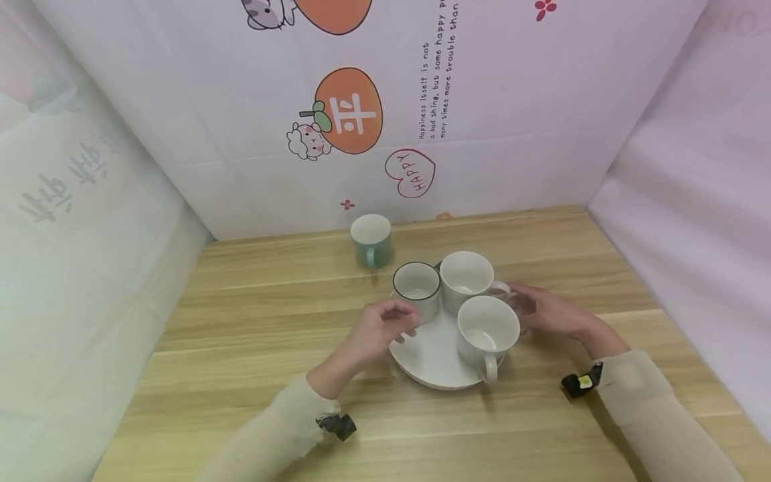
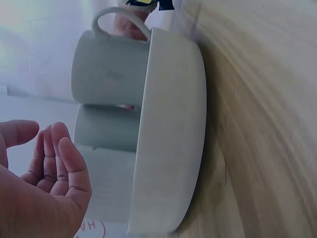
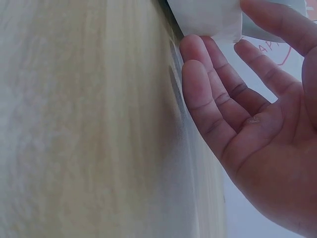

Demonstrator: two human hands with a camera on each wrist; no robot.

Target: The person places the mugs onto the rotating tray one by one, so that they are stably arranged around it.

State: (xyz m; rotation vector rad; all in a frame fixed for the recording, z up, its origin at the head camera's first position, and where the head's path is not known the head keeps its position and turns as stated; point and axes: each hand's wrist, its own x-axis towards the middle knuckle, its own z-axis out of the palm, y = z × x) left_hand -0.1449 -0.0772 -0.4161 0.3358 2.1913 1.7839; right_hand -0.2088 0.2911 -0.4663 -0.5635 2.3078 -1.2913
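Three mugs stand upright on a white round dish. One is a white mug with a dark rim at the left. A plain white mug stands at the back, its handle pointing right, and another white mug at the front right has its handle facing the person. My left hand hovers beside the dark-rimmed mug, fingers loosely bent and holding nothing. Beside the back mug's handle is my right hand, its fingers relaxed and spread, fingertips right at the white ware in the right wrist view.
A green mug with a white inside stands behind the dish, near the back edge of the wooden table. Printed white cloth hangs behind the table and along both sides.
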